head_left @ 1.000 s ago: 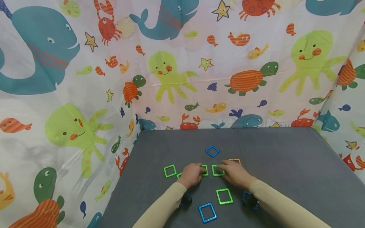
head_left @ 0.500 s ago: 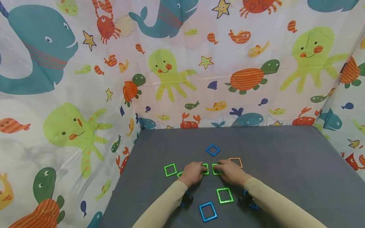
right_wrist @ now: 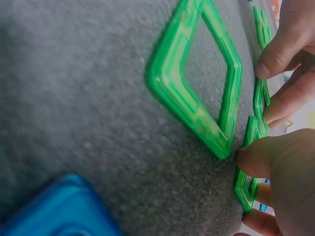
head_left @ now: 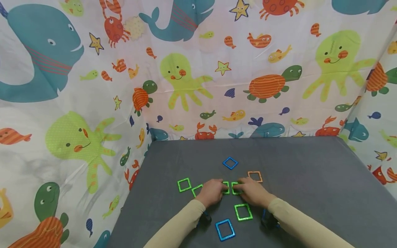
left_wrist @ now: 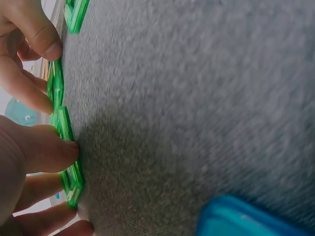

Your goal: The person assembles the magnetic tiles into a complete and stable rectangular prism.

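Two green square magnetic building tiles lie edge to edge on the grey table, a narrow gap between them in the head view. My left hand pinches the left green tile between thumb and fingers. The right green tile is pinched the same way by my right hand. Both wrist views show the near ends of the two tiles meeting or overlapping. The fingers hide most of each tile from above. Another green square tile lies flat just in front of the right hand.
Left of the hands are two more green tiles, one at the far left and one partly behind the left hand. A blue tile lies behind, an orange tile back right, another blue tile in front. A sea-animal curtain surrounds the table.
The left hand has shifted slightly right with its green tile, narrowing the gap to the right one. More of the green tile behind the left hand shows. The right hand has barely moved.
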### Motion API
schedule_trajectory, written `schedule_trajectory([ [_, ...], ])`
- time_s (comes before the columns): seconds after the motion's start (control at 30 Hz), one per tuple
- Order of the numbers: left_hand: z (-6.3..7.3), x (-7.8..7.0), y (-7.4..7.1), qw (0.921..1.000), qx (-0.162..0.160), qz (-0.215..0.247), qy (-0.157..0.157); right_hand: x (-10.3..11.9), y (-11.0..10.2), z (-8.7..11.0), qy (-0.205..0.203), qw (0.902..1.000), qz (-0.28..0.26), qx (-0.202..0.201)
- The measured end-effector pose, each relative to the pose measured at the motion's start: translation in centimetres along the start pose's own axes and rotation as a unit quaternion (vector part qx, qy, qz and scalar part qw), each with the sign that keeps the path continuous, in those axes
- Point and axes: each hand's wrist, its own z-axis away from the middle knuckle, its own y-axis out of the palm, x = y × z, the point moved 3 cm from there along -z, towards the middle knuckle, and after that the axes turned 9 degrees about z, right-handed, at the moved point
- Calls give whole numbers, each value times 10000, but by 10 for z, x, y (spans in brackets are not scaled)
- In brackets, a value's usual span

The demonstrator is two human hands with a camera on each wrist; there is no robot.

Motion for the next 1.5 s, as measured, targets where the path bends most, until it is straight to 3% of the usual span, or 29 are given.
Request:
schedule_trajectory([
  [0.2, 2, -5, -1, 9999, -75, 57, 91, 2, 0, 3, 20, 10000, 33, 60],
  [0.57, 4, -8, -1, 9996, -91, 275, -51, 7, -3, 5, -55, 9999, 65, -62],
  [1.13, 3, -5, 2, 9988, 52, 482, -85, 4, 3, 6, 67, 10000, 44, 31],
  [1.5, 4, -7, 0, 9984, 145, 521, -170, 7, -3, 5, 20, 9999, 17, 132],
])
